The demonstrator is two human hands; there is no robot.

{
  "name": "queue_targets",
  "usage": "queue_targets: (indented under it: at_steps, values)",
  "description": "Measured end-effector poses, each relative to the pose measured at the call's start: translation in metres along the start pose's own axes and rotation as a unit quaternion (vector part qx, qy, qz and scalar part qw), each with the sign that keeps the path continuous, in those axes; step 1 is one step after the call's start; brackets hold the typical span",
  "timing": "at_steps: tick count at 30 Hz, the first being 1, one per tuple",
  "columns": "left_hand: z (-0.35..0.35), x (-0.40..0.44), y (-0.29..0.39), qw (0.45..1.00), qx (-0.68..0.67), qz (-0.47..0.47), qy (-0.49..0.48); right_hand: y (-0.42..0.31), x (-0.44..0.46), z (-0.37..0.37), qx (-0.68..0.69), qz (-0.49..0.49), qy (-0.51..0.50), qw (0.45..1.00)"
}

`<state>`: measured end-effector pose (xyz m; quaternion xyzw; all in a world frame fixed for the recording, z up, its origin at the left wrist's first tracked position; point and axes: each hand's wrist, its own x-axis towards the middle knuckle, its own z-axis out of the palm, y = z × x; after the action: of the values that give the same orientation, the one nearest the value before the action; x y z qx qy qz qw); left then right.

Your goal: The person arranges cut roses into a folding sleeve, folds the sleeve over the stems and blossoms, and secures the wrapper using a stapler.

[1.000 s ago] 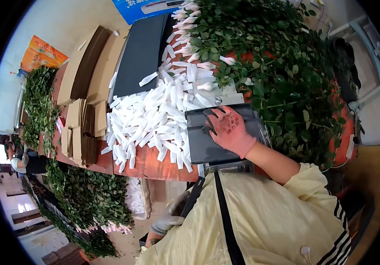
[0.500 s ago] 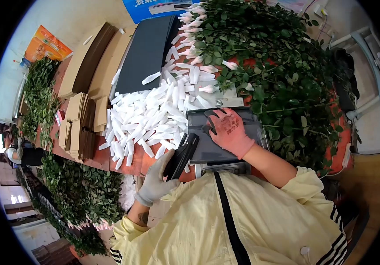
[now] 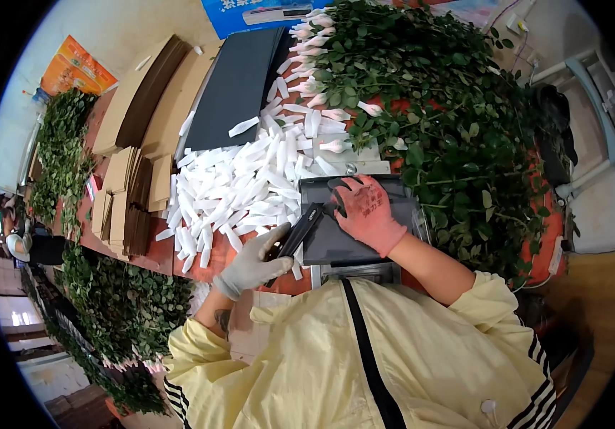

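My left hand (image 3: 254, 264), in a pale grey glove, is closed round a black long-handled tool (image 3: 300, 232), perhaps a stapler, at the left edge of a dark tray (image 3: 336, 239). The tool points up and to the right. My right hand (image 3: 368, 211), in a pink glove with dark fingertips, rests over the upper middle of the tray. Its fingers are bent, and whatever lies beneath them is hidden. To the left of the tray is a loose pile of white mesh sleeves (image 3: 239, 182). Pale rosebuds in white sleeves (image 3: 336, 146) lie just above the tray.
Leafy rose stems (image 3: 457, 136) cover the right of the red table (image 3: 161, 247). Dark flat sheets (image 3: 232, 89) and cardboard pieces (image 3: 132, 100) lie at the back left. More greenery (image 3: 125, 300) stands at the lower left, near another person (image 3: 32, 243) at the far left.
My left hand has risen from beside my jacket to the tray's left edge with the black tool. My right hand has stayed over the tray.
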<state>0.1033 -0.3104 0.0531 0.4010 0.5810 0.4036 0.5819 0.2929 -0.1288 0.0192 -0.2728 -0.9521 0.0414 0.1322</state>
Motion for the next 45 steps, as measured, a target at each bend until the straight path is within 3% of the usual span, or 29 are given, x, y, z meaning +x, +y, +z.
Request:
queue_targets:
  at_steps: [2, 4, 6, 7, 11, 13, 14, 16, 18, 20, 22, 23, 24, 26, 27, 28, 29, 30, 31, 32, 34, 35, 37, 39, 40, 42, 45]
  values:
    - [-0.004, 0.006, 0.013, 0.997, 0.007, -0.018, -0.075, -0.001, 0.001, 0.0, -0.01, -0.002, 0.035, 0.999]
    - [-0.002, 0.01, 0.026, 0.998, 0.034, -0.004, -0.057, 0.0, 0.0, 0.002, -0.004, 0.005, 0.042, 0.999]
    - [0.011, 0.011, 0.045, 0.971, 0.206, -0.12, 0.01, -0.001, 0.004, -0.007, -0.015, 0.004, 0.008, 1.0]
    - [0.014, 0.013, 0.04, 0.964, 0.252, -0.08, 0.036, -0.002, 0.006, -0.01, -0.015, 0.013, -0.028, 0.999]
    - [0.008, 0.023, 0.019, 0.934, 0.344, -0.09, 0.044, -0.002, 0.006, -0.005, -0.029, -0.001, 0.002, 1.0]
    - [0.006, 0.023, 0.013, 0.964, 0.234, -0.124, 0.015, -0.007, 0.013, -0.027, 0.014, 0.022, -0.098, 0.995]
    - [0.003, 0.021, 0.012, 0.965, 0.233, -0.122, 0.019, -0.005, 0.011, -0.022, 0.013, 0.018, -0.095, 0.995]
    - [-0.009, 0.018, 0.016, 0.992, 0.091, -0.064, -0.059, -0.001, 0.007, -0.01, 0.01, 0.006, -0.027, 1.0]
    - [-0.027, 0.004, 0.01, 0.995, 0.006, -0.046, -0.088, -0.001, 0.008, -0.019, 0.031, 0.005, -0.055, 0.998]
    - [-0.028, -0.024, 0.03, 0.994, -0.066, -0.061, -0.055, -0.002, 0.01, -0.033, 0.052, 0.001, -0.081, 0.995]
    - [-0.025, -0.04, 0.033, 0.986, -0.136, -0.067, -0.076, -0.016, 0.004, -0.052, 0.073, -0.014, -0.034, 0.997]
    - [-0.024, -0.047, 0.035, 0.972, -0.204, -0.074, -0.095, -0.027, -0.002, -0.071, 0.004, -0.077, -0.073, 0.994]
    - [-0.019, -0.051, 0.042, 0.963, -0.229, -0.071, -0.122, -0.038, -0.005, -0.079, 0.003, -0.082, -0.077, 0.994]
    - [-0.008, -0.054, 0.031, 0.955, -0.262, -0.054, -0.129, -0.059, -0.012, -0.085, 0.036, -0.272, -0.078, 0.959]
    - [-0.011, -0.054, 0.034, 0.942, -0.264, -0.029, -0.207, -0.064, -0.01, -0.088, 0.036, -0.272, -0.084, 0.958]
    - [-0.005, -0.054, 0.026, 0.94, -0.268, -0.027, -0.208, -0.067, -0.004, -0.092, 0.071, -0.245, -0.124, 0.959]
    - [0.006, -0.055, 0.013, 0.909, -0.384, 0.083, -0.138, -0.07, 0.002, -0.095, 0.102, -0.218, -0.164, 0.957]
    - [0.008, -0.056, 0.013, 0.892, -0.416, 0.145, -0.101, -0.069, 0.005, -0.097, 0.097, -0.224, -0.171, 0.955]
    - [0.01, -0.058, 0.014, 0.87, -0.443, 0.208, -0.067, -0.066, 0.007, -0.1, 0.182, -0.157, -0.181, 0.954]
    - [0.016, -0.054, 0.017, 0.937, -0.25, 0.241, 0.034, -0.064, 0.007, -0.103, 0.266, -0.085, -0.193, 0.941]
    - [0.052, -0.04, 0.021, 0.839, -0.355, 0.392, 0.129, -0.071, 0.008, -0.102, 0.24, -0.091, -0.173, 0.951]
    - [0.059, -0.036, 0.023, 0.834, -0.364, 0.392, 0.136, -0.073, 0.003, -0.093, 0.194, -0.12, -0.125, 0.965]
    - [0.059, -0.029, 0.026, 0.748, -0.516, 0.363, 0.207, -0.072, -0.004, -0.078, 0.145, -0.154, -0.086, 0.974]
    - [0.043, -0.014, 0.017, 0.716, -0.522, 0.389, 0.252, -0.053, -0.002, -0.073, 0.136, -0.153, -0.013, 0.979]
    - [0.035, -0.006, 0.01, 0.699, -0.526, 0.396, 0.277, -0.041, 0.0, -0.071, 0.132, -0.162, -0.024, 0.978]
    - [0.016, 0.02, -0.008, 0.699, -0.487, 0.408, 0.327, -0.016, 0.009, -0.065, 0.026, -0.063, -0.072, 0.995]
    - [0.002, 0.067, -0.035, 0.716, -0.447, 0.419, 0.334, 0.013, -0.006, -0.029, 0.04, -0.036, -0.061, 0.997]
